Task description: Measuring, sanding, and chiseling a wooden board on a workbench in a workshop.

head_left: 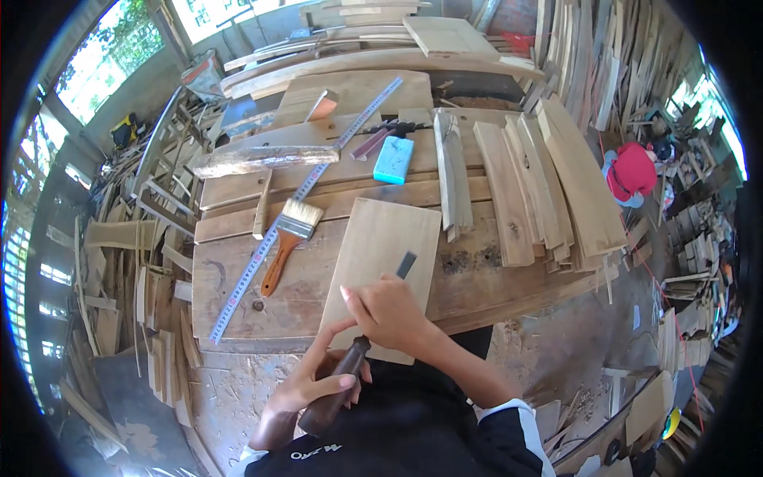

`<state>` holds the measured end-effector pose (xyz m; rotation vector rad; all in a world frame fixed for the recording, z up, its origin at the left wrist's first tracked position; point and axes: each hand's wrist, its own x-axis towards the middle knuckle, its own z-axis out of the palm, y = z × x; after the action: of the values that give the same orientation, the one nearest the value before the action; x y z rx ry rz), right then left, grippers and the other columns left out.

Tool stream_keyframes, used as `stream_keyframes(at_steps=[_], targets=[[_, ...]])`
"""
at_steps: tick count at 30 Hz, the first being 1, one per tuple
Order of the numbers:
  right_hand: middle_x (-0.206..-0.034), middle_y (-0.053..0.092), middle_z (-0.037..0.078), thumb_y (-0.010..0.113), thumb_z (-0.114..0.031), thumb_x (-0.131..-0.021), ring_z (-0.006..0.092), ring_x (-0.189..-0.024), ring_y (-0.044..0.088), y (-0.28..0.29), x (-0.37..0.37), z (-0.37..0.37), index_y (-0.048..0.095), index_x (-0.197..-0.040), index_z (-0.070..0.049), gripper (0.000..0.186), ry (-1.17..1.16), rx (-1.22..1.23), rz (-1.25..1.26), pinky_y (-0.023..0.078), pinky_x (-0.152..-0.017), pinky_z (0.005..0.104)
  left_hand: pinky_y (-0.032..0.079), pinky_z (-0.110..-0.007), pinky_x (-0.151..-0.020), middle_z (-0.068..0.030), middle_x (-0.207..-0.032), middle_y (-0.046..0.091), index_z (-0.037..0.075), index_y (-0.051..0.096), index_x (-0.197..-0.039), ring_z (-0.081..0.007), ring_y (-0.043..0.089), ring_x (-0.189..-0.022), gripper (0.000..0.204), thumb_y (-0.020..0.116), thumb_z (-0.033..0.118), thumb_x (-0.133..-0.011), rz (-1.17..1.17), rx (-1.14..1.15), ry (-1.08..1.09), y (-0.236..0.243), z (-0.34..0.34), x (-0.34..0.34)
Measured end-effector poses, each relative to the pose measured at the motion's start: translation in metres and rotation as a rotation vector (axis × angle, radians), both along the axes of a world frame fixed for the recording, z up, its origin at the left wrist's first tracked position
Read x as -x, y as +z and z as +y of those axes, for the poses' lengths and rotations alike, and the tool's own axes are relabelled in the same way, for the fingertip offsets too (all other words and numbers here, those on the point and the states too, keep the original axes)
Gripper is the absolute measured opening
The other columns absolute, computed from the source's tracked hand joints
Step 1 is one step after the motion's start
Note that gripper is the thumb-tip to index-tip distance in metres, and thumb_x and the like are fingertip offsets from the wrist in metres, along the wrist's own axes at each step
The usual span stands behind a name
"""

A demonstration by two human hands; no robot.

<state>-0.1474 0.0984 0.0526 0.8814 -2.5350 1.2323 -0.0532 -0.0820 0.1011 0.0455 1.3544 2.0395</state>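
Observation:
My left hand [326, 374] grips the dark wooden handle [334, 389] of what looks like a chisel, its index finger reaching forward. My right hand [385, 314] is curled over the tool's middle, and a dark flat blade [406, 265] shows beyond its fingers. Both hands are over a pale board [381, 234] lying at the bench's front edge. Left of it lie a wide paintbrush [286, 242] and a long steel ruler [258, 262]. Behind sit a turquoise block [394, 159], some dark tools [381, 135] and a rough wood strip [262, 159].
The wooden bench [222, 286] carries planks [556, 183] on its right and more boards [310, 63] behind. Timber [147, 278] is piled on the left. A person in red [632, 171] crouches at the right. Shavings lie on the floor [517, 350].

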Motion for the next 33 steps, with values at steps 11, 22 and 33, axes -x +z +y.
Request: stream_keyframes(at_steps=[11,22,33], targets=[[-0.075,0.061,0.016,0.045,-0.017,-0.104,0.0360,-0.070,0.060,-0.005,0.060,0.002,0.056,-0.087,-0.001,0.026,0.004,0.330,0.175,0.046,-0.068,0.0467,0.047,-0.026,-0.052,-0.0031,-0.072,0.056,0.008,0.029,-0.145,-0.0105,0.054,-0.056,0.055,0.061,0.007,-0.101,0.202,0.565,0.159,-0.012,0.019,-0.002],[-0.084,0.070,0.017,0.053,-0.009,-0.102,0.0329,-0.082,0.071,-0.059,0.178,-0.017,0.063,-0.101,-0.001,0.013,-0.026,0.182,0.063,0.053,-0.072,0.0404,0.047,-0.026,-0.047,-0.0040,-0.073,0.057,0.021,0.018,-0.162,-0.0112,0.056,-0.051,0.069,0.053,0.006,-0.104,-0.027,0.550,0.350,0.012,0.006,-0.008],[-0.083,0.073,0.013,0.052,-0.006,-0.102,0.0252,-0.077,0.073,-0.058,0.182,-0.011,0.062,-0.108,-0.002,0.013,-0.006,0.337,-0.114,0.054,-0.067,0.0349,0.050,-0.024,-0.049,-0.0066,-0.085,0.057,0.014,0.024,-0.161,-0.0135,0.058,-0.053,0.058,0.040,0.005,-0.106,-0.199,0.061,0.420,-0.015,0.018,0.016]])
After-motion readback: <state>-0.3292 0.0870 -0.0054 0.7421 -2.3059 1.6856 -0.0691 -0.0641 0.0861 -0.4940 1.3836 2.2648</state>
